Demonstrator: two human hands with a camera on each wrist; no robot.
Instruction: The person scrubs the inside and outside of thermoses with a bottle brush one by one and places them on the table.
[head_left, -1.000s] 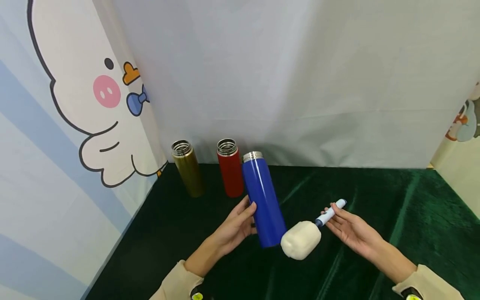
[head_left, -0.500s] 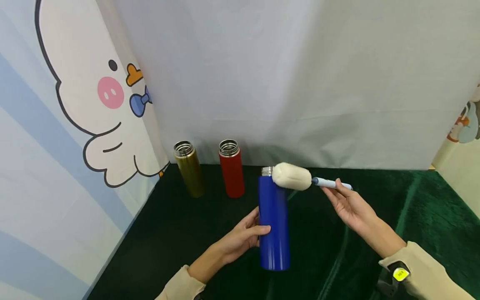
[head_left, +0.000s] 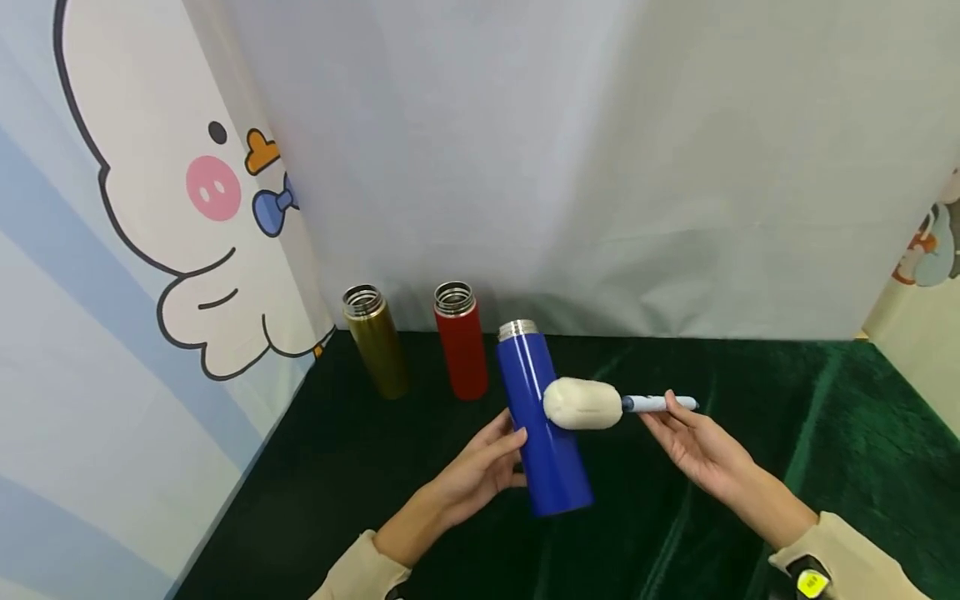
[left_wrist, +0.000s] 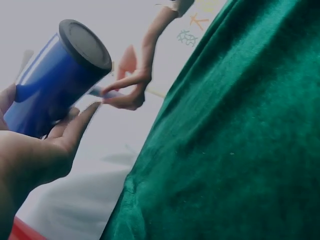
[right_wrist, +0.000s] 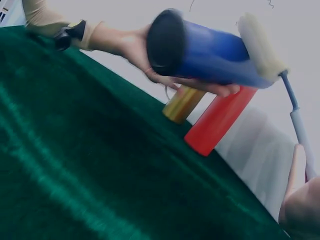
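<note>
My left hand [head_left: 480, 471] grips a blue bottle [head_left: 558, 467] around its middle, thumb in front. The bottle has no lid and leans with its steel mouth to the left; its dark base [left_wrist: 86, 45] shows in the left wrist view, raised above the cloth. My right hand [head_left: 705, 442] pinches the pale blue handle [head_left: 651, 404] of a sponge bottle brush. The cream sponge head [head_left: 583, 404] lies across the blue bottle's right side in the head view. In the right wrist view, the sponge overlaps the bottle's upper part.
A gold bottle [head_left: 378, 354] and a red bottle [head_left: 462, 354] stand lidless at the back left of the green velvet cloth [head_left: 750, 400]. A pale curtain [head_left: 600, 167] hangs behind them, and a cartoon-printed sheet [head_left: 150, 333] is on the left.
The sponge head first rose from the blue bottle's base to its neck, then came down to its middle. The bottle stood nearly upright half a second ago and now leans left again.
</note>
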